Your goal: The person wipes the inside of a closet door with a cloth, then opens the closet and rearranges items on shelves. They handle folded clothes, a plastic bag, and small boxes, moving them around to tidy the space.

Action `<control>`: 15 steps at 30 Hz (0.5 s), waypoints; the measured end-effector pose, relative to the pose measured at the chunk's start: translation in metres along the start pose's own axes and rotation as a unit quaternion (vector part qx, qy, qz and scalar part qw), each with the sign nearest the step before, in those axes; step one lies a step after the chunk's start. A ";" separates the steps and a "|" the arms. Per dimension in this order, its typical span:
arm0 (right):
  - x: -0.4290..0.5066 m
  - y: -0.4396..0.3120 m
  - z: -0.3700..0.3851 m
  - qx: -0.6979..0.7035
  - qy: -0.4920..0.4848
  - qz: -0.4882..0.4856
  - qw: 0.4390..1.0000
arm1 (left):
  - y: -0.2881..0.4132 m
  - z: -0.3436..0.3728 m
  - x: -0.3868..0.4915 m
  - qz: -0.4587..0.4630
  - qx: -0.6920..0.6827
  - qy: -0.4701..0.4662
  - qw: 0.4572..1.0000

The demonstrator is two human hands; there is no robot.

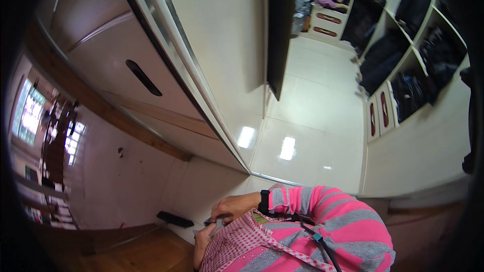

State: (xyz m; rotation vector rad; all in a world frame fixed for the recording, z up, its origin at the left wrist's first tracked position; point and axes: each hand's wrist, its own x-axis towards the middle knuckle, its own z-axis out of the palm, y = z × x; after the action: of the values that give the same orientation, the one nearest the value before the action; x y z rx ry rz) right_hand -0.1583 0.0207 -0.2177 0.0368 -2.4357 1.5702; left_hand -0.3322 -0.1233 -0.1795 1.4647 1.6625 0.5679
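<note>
My right hand [235, 207], with a black band on its wrist, is in front of my checked apron [242, 240] at the lower middle. Its fingers are bent around a bunched grey cloth [218, 226]. Close below it, my left hand [203, 242] pinches the same cloth; the apron hides part of this hand. Beyond my hands, a dark brush head [175, 219] is low over the pale tiled floor [189, 192]. Any handle of the brush is hidden, so I cannot tell whether it is held.
A sliding door edge [196, 83] stands ahead, beside a white cabinet front with a dark recessed handle [143, 78]. A floor track [276, 179] crosses the doorway. Shelves of dark clothes [408, 90] line the right. A wooden surface [162, 251] is at lower left.
</note>
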 end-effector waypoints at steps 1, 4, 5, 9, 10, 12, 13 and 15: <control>-0.007 -0.003 0.009 -0.041 0.023 0.038 0.998 | -0.008 -0.004 -0.004 0.018 -0.025 -0.011 0.999; -0.013 -0.021 0.050 -0.113 0.101 0.116 0.981 | -0.035 -0.021 -0.019 0.053 0.011 -0.045 0.998; -0.012 -0.028 0.065 -0.131 0.112 0.142 0.975 | -0.045 -0.025 -0.024 0.071 0.008 -0.063 0.995; -0.011 -0.066 0.109 -0.101 0.268 0.212 0.934 | -0.080 -0.037 -0.044 0.141 0.022 -0.083 0.986; -0.012 -0.075 0.116 -0.131 0.297 0.208 0.923 | -0.085 -0.040 -0.048 0.157 0.027 -0.081 0.984; -0.017 -0.091 0.124 -0.151 0.330 0.244 0.899 | -0.091 -0.044 -0.053 0.160 0.037 -0.061 0.985; -0.018 -0.100 0.127 -0.162 0.348 0.258 0.886 | -0.090 -0.046 -0.055 0.160 0.044 -0.049 0.985; -0.022 -0.121 0.130 -0.180 0.373 0.284 0.865 | -0.081 -0.048 -0.057 0.166 0.039 -0.034 0.985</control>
State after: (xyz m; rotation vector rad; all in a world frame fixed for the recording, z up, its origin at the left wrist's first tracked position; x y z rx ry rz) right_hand -0.1438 -0.1498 -0.1657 -1.2113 -2.0975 0.9550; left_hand -0.4197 -0.1871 -0.1998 1.8150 1.4093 0.6314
